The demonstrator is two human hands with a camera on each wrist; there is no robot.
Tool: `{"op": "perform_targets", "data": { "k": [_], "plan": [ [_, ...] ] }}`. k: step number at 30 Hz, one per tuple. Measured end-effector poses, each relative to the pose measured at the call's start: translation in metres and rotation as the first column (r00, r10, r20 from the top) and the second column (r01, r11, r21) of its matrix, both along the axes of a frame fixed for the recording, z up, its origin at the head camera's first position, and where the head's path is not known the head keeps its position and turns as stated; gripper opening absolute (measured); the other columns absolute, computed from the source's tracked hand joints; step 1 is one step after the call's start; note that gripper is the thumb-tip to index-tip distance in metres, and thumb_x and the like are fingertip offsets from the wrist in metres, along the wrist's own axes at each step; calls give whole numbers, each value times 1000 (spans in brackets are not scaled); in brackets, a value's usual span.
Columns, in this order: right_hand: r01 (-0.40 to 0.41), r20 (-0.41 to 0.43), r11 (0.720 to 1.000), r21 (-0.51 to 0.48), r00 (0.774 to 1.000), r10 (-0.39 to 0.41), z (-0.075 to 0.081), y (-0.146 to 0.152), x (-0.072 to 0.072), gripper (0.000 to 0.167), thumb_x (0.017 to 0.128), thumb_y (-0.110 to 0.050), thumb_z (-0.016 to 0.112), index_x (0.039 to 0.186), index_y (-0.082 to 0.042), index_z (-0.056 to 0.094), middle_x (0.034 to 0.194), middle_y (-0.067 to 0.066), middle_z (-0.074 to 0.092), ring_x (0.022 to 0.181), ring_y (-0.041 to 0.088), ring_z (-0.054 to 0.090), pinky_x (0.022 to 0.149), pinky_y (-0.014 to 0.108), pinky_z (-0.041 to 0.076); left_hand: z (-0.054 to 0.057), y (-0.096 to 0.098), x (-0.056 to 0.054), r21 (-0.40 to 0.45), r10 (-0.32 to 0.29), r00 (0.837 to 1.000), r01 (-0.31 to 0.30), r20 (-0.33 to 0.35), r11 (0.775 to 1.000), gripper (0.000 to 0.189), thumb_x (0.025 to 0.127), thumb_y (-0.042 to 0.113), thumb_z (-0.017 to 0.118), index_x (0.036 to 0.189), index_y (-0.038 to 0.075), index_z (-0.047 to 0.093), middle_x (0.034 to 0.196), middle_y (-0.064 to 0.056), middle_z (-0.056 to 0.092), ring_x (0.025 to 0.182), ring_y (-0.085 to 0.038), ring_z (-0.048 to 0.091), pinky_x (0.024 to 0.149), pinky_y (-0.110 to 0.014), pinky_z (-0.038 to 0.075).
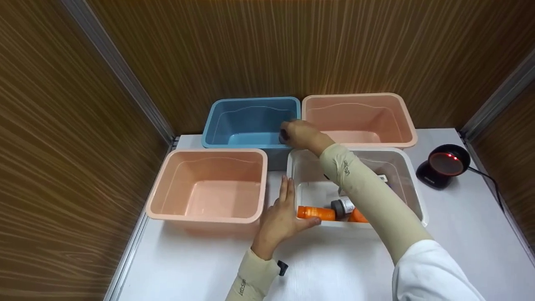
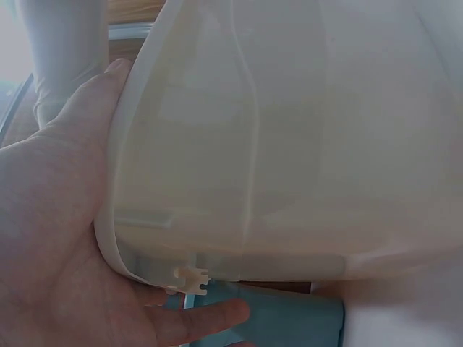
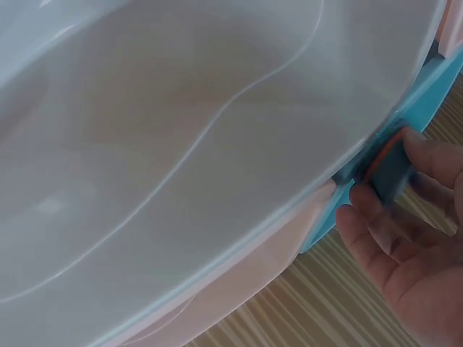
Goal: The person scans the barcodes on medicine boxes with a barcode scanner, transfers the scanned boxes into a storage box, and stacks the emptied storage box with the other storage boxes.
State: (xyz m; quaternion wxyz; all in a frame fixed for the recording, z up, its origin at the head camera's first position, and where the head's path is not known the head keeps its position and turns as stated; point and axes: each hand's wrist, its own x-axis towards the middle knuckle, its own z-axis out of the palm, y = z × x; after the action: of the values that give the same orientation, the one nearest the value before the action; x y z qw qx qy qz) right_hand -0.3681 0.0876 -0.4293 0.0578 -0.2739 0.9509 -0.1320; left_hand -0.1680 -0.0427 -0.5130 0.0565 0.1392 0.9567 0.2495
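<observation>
My right hand [image 1: 304, 134] is over the front right corner of the blue bin [image 1: 250, 102]. It pinches a dark round piece with an orange edge [image 3: 388, 168], which looks like a bottle cap; the rest of it is hidden. With fingers straight and thumb spread, my left hand [image 1: 279, 221] rests against the front left corner of the white bin [image 1: 418, 196]. Inside that bin lie an orange bottle [image 1: 316, 213], a dark-capped white bottle [image 1: 343, 207] and another orange item [image 1: 357, 216], partly behind my right sleeve.
One pink bin [image 1: 205, 218] stands at the left front, and another pink bin [image 1: 355, 96] sits behind the white bin. A black scanner-like device [image 1: 444, 164] with red lights is on the right, its cable running along the table [image 1: 472, 234]. Wooden panels enclose the back and sides.
</observation>
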Motion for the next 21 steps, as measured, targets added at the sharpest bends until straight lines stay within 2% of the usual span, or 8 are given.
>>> {"op": "perform_targets", "data": {
  "k": [3, 6, 12, 17, 21],
  "plan": [
    [-18, -2, 1000, -17, 1000, 17, 1, 1, 2, 29, 97, -6, 64, 124, 2, 65, 112, 21, 68, 99, 33, 65, 88, 45, 54, 0, -3, -1, 7, -1, 1000, 1, 9, 1000, 131, 73, 80, 69, 163, 11, 4, 169, -4, -8, 98, -30, 66, 63, -33, 50],
    [-30, -12, 997, -77, 1000, 29, 4, 5, 7, 28, 95, -1, 62, 123, 4, 66, 114, 21, 69, 98, 32, 66, 87, 44, 55, -1, -6, -1, 22, 3, 1000, -4, 30, 1000, 130, 73, 79, 69, 164, 12, 4, 169, -2, -9, 103, -31, 65, 67, -34, 52],
    [-104, -34, 974, -201, 994, 99, 14, 22, 32, 24, 95, -1, 60, 117, 3, 70, 108, 19, 71, 89, 29, 65, 81, 43, 56, -1, -11, -2, 66, 22, 998, -27, 66, 997, 129, 73, 80, 69, 164, 15, 4, 169, 0, -9, 113, -33, 62, 80, -41, 54],
    [-172, -69, 963, -205, 984, 161, 18, 48, 57, 18, 93, -3, 65, 108, 2, 73, 98, 14, 73, 83, 29, 65, 78, 45, 54, -1, -14, -2, 95, 41, 995, -49, 86, 994, 130, 71, 83, 68, 164, 18, 4, 169, 2, -9, 120, -34, 58, 92, -47, 52],
    [-137, -60, 975, -177, 990, 128, 16, 72, 69, 15, 93, -6, 66, 105, -1, 73, 95, 10, 72, 77, 25, 62, 76, 43, 53, -1, -15, -2, 109, 47, 995, -57, 92, 992, 130, 71, 81, 70, 164, 18, 5, 169, 1, -7, 120, -35, 58, 91, -46, 52]
  ]
}}
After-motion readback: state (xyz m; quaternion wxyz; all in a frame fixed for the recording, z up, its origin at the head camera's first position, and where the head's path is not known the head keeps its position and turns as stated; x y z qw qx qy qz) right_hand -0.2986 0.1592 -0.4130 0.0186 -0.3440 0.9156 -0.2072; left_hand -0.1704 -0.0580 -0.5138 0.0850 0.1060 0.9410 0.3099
